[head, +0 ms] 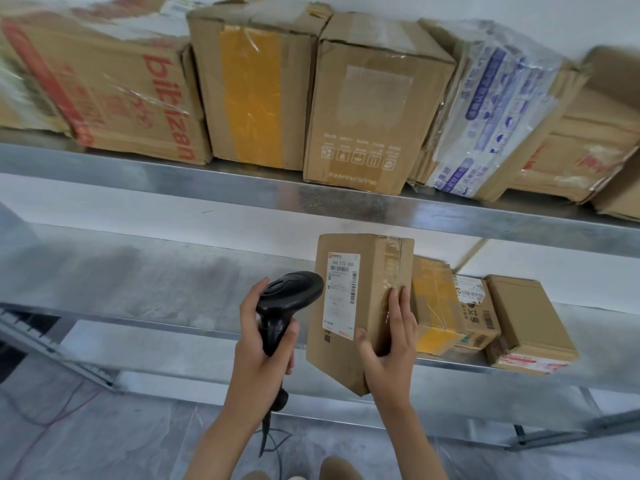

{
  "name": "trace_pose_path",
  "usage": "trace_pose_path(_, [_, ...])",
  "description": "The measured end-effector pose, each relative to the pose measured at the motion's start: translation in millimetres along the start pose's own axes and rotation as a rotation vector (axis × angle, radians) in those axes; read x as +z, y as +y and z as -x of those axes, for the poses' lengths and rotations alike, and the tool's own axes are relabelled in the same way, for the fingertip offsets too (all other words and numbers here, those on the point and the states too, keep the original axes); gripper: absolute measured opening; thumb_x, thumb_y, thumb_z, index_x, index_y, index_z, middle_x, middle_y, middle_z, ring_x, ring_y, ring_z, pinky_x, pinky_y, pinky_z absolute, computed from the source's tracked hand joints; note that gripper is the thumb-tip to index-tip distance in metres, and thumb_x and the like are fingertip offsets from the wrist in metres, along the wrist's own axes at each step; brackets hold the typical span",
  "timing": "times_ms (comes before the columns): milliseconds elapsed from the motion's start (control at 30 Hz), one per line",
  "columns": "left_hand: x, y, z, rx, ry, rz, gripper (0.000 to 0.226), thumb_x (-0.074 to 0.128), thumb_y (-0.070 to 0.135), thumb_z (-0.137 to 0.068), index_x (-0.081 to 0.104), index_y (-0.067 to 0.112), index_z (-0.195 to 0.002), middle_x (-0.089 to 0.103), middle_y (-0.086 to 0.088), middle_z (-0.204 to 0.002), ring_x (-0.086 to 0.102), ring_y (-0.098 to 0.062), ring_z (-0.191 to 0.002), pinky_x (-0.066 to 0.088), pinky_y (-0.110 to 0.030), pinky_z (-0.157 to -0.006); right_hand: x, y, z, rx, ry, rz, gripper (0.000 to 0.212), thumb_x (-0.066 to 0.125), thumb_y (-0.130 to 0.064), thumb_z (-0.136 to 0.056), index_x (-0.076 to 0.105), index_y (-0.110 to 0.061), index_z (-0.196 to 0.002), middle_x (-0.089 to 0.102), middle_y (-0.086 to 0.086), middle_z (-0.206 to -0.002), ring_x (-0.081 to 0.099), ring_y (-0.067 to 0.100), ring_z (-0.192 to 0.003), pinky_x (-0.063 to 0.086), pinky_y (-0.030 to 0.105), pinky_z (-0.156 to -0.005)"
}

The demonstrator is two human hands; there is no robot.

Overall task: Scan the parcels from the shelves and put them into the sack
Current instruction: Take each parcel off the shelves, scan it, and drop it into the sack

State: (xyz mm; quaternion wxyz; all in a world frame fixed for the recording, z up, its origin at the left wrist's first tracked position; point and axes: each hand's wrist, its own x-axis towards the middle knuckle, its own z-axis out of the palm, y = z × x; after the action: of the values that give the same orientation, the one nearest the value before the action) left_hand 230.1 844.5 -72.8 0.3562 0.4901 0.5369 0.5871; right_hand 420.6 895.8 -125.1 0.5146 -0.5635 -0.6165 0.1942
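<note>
The right hand [391, 348] grips an upright brown parcel [360, 299], thumb on its labelled face, fingers wrapped round its right side, in front of the lower shelf [138, 299], while the left hand [263, 344] clasps a black scanner [287, 299] just beside the label [341, 296].

held parcel [360, 306]: matt brown cardboard, creased, clear glossy tape along one edge, white paper label
scanner [287, 303]: smooth black plastic, slight sheen
shelves [207, 183]: bare grey metal, dull mottled shine
upper boxes [377, 109]: worn corrugated cardboard; yellow and clear glossy tape, one wrapped in crinkled printed plastic film
floor [121, 438]: thin translucent plastic sheeting, wrinkled
</note>
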Motion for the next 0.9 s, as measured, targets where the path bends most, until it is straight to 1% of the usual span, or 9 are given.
trace_pose_path(100, [1, 0, 2, 0.005, -0.007, 0.001, 0.072, 0.062, 0.015, -0.100, 0.030, 0.071, -0.132, 0.065, 0.000, -0.073, 0.054, -0.014, -0.052, 0.052, -0.022, -0.057, 1, 0, 1, 0.003, -0.012, -0.006, 0.082, 0.059, -0.039, -0.084, 0.024, -0.031, -0.157, 0.016, -0.014, -0.165, 0.023, 0.006, -0.143, 0.028, 0.045, -0.113])
trace_pose_path(167, [0, 0, 2, 0.009, -0.005, 0.004, 0.072, 0.062, 0.015, -0.100, 0.029, 0.070, -0.133, 0.064, 0.000, -0.073, 0.054, -0.015, -0.051, 0.053, -0.024, -0.057, 2, 0, 2, 0.001, -0.022, -0.011, 0.082, 0.059, -0.040, -0.084, 0.022, -0.037, -0.157, 0.016, -0.014, -0.165, 0.025, 0.011, -0.145, 0.030, 0.050, -0.115])
trace_pose_path(367, [-4, -2, 1, 0.004, 0.004, 0.010, 0.073, 0.060, 0.011, -0.100, 0.031, 0.068, -0.134, 0.063, -0.002, -0.072, 0.053, -0.017, -0.050, 0.053, -0.029, -0.056, 4, -2, 3, 0.005, -0.034, -0.013, 0.082, 0.059, -0.041, -0.083, 0.021, -0.040, -0.156, 0.016, -0.014, -0.165, 0.026, 0.015, -0.145, 0.031, 0.057, -0.115])
trace_pose_path(533, [-4, -3, 1, 0.001, -0.003, 0.012, 0.074, 0.061, 0.010, -0.100, 0.031, 0.068, -0.134, 0.063, -0.004, -0.072, 0.053, -0.018, -0.051, 0.054, -0.029, -0.056, 3, -1, 4, 0.005, -0.042, -0.015, 0.081, 0.060, -0.041, -0.084, 0.022, -0.039, -0.156, 0.017, -0.014, -0.165, 0.027, 0.014, -0.144, 0.030, 0.050, -0.115])
trace_pose_path(633, [-1, -3, 2, -0.001, -0.011, 0.011, 0.074, 0.062, 0.012, -0.100, 0.029, 0.066, -0.137, 0.063, -0.004, -0.072, 0.054, -0.018, -0.051, 0.055, -0.031, -0.056, 0, -2, 5, 0.020, -0.039, -0.013, 0.082, 0.059, -0.043, -0.083, 0.021, -0.042, -0.156, 0.017, -0.016, -0.165, 0.024, 0.005, -0.143, 0.028, 0.038, -0.112])
trace_pose_path(733, [2, -2, 4, -0.001, -0.009, 0.020, 0.073, 0.062, 0.013, -0.099, 0.029, 0.064, -0.140, 0.064, -0.004, -0.073, 0.054, -0.017, -0.051, 0.053, -0.028, -0.055, -6, -4, 6, 0.024, -0.020, -0.021, 0.082, 0.059, -0.041, -0.084, 0.021, -0.043, -0.156, 0.018, -0.016, -0.165, 0.021, -0.004, -0.142, 0.024, 0.027, -0.108])
trace_pose_path(800, [5, 0, 4, 0.008, -0.007, 0.029, 0.074, 0.062, 0.011, -0.099, 0.030, 0.064, -0.139, 0.064, -0.003, -0.073, 0.053, -0.016, -0.050, 0.052, -0.024, -0.055, -12, -6, 8, 0.040, 0.001, -0.046, 0.081, 0.059, -0.040, -0.083, 0.022, -0.044, -0.156, 0.018, -0.017, -0.164, 0.021, -0.001, -0.145, 0.025, 0.028, -0.110])
trace_pose_path(867, [9, 5, 2, 0.023, -0.015, 0.033, 0.076, 0.061, 0.007, -0.099, 0.030, 0.065, -0.137, 0.063, -0.003, -0.074, 0.052, -0.016, -0.049, 0.051, -0.024, -0.054, -21, -8, 11, 0.075, 0.019, -0.085, 0.080, 0.059, -0.039, -0.083, 0.024, -0.044, -0.155, 0.018, -0.019, -0.164, 0.021, 0.006, -0.149, 0.027, 0.036, -0.114])
trace_pose_path(900, [12, 8, 1, 0.033, -0.021, 0.038, 0.076, 0.060, 0.006, -0.100, 0.030, 0.065, -0.137, 0.063, -0.003, -0.076, 0.051, -0.017, -0.049, 0.051, -0.024, -0.054, -27, -9, 13, 0.097, 0.028, -0.109, 0.080, 0.060, -0.040, -0.083, 0.025, -0.044, -0.154, 0.019, -0.021, -0.163, 0.021, 0.007, -0.149, 0.027, 0.037, -0.114])
